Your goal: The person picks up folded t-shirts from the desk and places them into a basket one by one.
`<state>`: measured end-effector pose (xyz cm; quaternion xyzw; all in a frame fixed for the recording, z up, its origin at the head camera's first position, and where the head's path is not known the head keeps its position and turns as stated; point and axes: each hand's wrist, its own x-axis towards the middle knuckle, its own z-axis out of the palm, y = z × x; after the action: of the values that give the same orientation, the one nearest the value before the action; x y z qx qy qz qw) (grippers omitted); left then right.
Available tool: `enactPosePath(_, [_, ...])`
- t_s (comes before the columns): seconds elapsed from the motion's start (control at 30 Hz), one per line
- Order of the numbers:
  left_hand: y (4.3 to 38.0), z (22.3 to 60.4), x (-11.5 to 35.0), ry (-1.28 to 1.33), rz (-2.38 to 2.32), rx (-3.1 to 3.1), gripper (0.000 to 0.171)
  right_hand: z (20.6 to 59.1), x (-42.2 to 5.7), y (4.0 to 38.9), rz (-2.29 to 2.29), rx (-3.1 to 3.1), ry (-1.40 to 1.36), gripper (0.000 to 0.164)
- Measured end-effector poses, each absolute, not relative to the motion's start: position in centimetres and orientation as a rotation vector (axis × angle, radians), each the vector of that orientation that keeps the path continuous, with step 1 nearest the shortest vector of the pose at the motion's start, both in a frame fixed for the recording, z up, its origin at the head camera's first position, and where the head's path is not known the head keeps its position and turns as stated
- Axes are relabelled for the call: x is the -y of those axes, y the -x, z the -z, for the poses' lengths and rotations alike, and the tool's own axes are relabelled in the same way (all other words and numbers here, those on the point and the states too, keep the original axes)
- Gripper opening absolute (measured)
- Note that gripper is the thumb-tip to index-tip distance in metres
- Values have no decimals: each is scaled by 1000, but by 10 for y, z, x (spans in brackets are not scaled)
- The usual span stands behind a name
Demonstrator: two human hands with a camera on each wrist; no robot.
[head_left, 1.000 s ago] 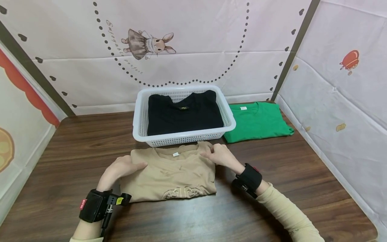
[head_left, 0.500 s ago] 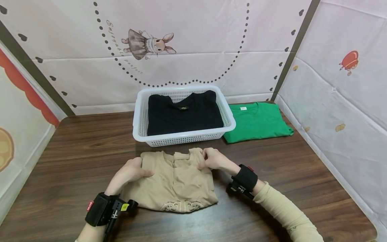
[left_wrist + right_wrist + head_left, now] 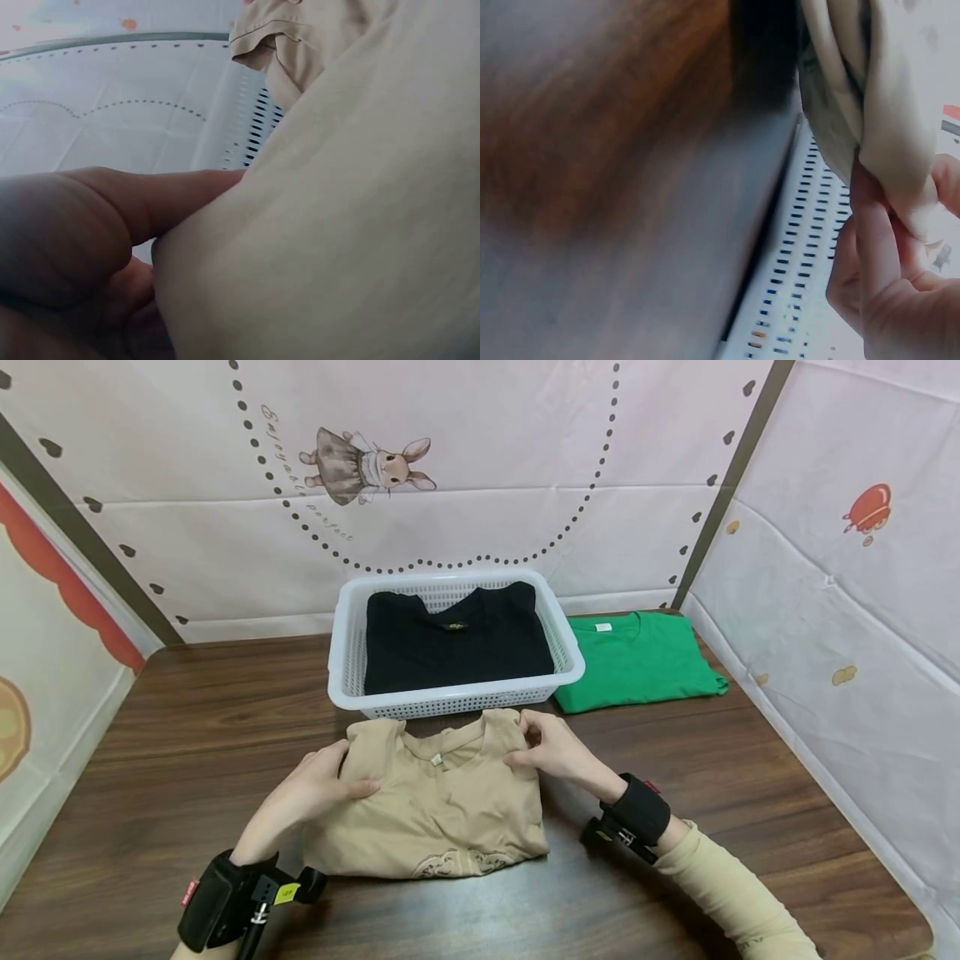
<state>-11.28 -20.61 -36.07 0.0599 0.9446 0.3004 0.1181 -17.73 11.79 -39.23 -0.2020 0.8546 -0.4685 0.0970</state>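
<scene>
Two hands share the tan shirt (image 3: 450, 802), one at each side, which likely spreads its weight and stops the folded layers sliding apart. It lies at the middle of the near part of the bench (image 3: 247, 718), just on the near side of the white basket (image 3: 450, 695), neckline toward the far side and printed band toward the near. The left hand (image 3: 318, 785) holds the left side between its thumb, laid over the cloth, and fingers tucked behind the edge; the right hand (image 3: 553, 747) pinches the folded cloth by the right shoulder, thumb and fingertips drawn narrow. Gripping near the shoulders, rather than along the loose near edge, seems to keep the collar spread and square. In the right wrist view the pinched layers hang in a fold with the basket's perforated wall beyond, so that corner looks raised; whether the near edge touches the bench I cannot tell. Inside the basket a black shirt (image 3: 457, 656) lies flat, its neckline also to the far side, perhaps folded to suit the basket's width. A green shirt (image 3: 645, 664), folded too, rests on the bench just right of the basket, within easy reach and outside the working space.
</scene>
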Motion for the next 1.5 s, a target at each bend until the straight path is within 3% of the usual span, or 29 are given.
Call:
enactPosePath(0.13, [109, 350, 204, -231, -883, -2816, 53, 386, -122, 176, 1487, -2532, 624, 31])
enactPosePath(0.33, [106, 335, 201, -328, -974, -2822, 37, 367, -127, 168, 1589, -2541, 679, 29])
enactPosePath(0.73, [111, 293, 200, -350, -1196, -2801, 46, 345, -142, 185, 1885, -2554, 776, 19])
enactPosePath(1.03, [127, 279, 200, -229, -1441, -2847, 37, 321, -147, 205, 2115, -2490, 748, 22])
enactPosePath(1.27, [145, 280, 196, -109, -1903, -2699, 15, 311, -142, 223, 2324, -2347, 703, 22])
enactPosePath(1.5, [163, 276, 194, -40, -2092, -2657, 22, 298, -137, 240, 2442, -2289, 677, 22])
